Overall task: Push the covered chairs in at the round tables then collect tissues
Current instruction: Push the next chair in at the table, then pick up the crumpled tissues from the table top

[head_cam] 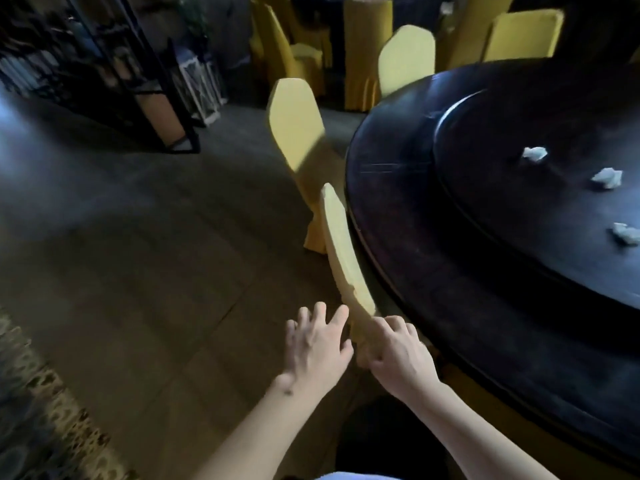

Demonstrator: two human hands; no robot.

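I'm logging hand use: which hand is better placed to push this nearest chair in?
Right. The right hand already grips the nearest chair's backrest beside the round table; the left hand hovers open next to it.

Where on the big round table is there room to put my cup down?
The dark outer ring of the round table, between its edge and the raised middle disc, looks bare. The disc's right side is busier, with three crumpled tissues. The near rim is tight: the right hand grips a chair back there.

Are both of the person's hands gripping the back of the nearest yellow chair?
No. Only the right hand grips the nearest chair back; the left hand is spread open beside it.
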